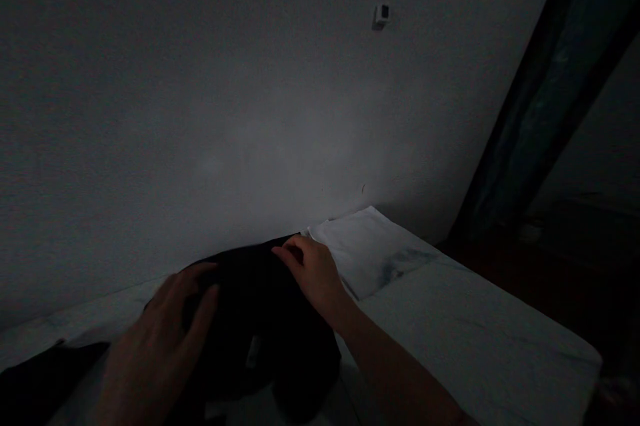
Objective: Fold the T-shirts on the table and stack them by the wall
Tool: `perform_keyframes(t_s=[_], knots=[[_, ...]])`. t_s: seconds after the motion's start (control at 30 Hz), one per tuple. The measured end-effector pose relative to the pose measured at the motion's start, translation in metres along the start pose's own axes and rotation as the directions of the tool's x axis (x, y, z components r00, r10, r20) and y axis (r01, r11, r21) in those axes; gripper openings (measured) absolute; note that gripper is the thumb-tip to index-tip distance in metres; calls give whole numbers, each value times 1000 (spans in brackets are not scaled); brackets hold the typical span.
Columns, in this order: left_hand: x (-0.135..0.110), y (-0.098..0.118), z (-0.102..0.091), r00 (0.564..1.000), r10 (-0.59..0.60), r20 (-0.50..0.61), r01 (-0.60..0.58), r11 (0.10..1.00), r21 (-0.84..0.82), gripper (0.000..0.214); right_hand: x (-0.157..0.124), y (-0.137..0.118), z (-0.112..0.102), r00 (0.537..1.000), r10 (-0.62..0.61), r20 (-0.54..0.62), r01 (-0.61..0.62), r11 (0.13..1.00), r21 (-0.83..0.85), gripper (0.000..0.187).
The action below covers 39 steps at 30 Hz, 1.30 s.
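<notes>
A black garment (240, 306) lies spread on the white marbled table, so dark that its folds and exact kind do not show. A small pale tag (253, 351) stands out on it. My left hand (160, 333), slightly blurred, is over the garment's left side with thumb and fingers apart. At the far right edge of the cloth, my right hand (311, 269) has its thumb and curled fingers pinched together on the fabric. Just beyond that hand lies a folded white cloth (370, 246) with a grey smudge-like pattern.
The table (475, 333) runs against a grey wall (250, 113), with its rounded corner at the right. Another dark cloth (50, 373) lies at the lower left. A small white device (382, 14) is fixed to the wall. A dark curtain (540, 93) hangs at the right.
</notes>
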State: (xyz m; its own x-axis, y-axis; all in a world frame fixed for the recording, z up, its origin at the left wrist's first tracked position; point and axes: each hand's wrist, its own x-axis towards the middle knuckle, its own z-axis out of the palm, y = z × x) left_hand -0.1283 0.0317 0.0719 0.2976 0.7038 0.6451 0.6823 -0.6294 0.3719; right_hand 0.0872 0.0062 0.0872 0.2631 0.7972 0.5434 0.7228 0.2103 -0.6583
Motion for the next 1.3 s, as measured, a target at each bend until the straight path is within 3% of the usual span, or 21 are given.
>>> perform_keyframes(t_s=[0.07,0.13,0.23,0.37,0.43,0.5,0.6,0.87,0.97,1.07,1.17,1.3], knots=[[-5,18,20,994,34,108,-24,995,-93,41,-2,0,7,999,-51,-8,51,999,13,21],[-8,34,40,976,84,199,-42,977,-208,47,-7,-4,11,993,-100,62,94,991,92,20],[-6,40,53,952,162,258,-57,928,-369,29,-12,-13,9,984,-110,141,82,978,190,20],[4,22,36,965,67,254,25,940,-341,14,-12,-16,-3,942,-133,307,59,969,240,15],[8,15,25,976,19,218,42,961,-274,11,-10,-12,-10,896,-178,407,88,969,231,17],[9,12,19,984,2,180,40,973,-226,9,-7,-5,-16,872,-220,438,145,969,198,14],[9,12,17,990,1,138,28,978,-208,10,-2,4,-24,891,-225,393,181,973,147,6],[7,14,24,996,22,81,-5,979,-206,13,-4,4,-28,938,-247,243,242,969,52,12],[8,17,24,993,72,90,-52,977,-209,11,-7,0,-18,922,-286,260,274,958,82,16],[11,15,20,988,96,121,-71,978,-195,10,-6,1,-8,882,-318,348,300,948,107,15],[12,-1,14,983,108,145,-82,980,-179,14,-2,12,-4,874,-341,345,343,938,57,14],[5,-50,0,989,-37,146,52,994,-98,30,15,46,-11,935,-305,180,328,937,-118,18]])
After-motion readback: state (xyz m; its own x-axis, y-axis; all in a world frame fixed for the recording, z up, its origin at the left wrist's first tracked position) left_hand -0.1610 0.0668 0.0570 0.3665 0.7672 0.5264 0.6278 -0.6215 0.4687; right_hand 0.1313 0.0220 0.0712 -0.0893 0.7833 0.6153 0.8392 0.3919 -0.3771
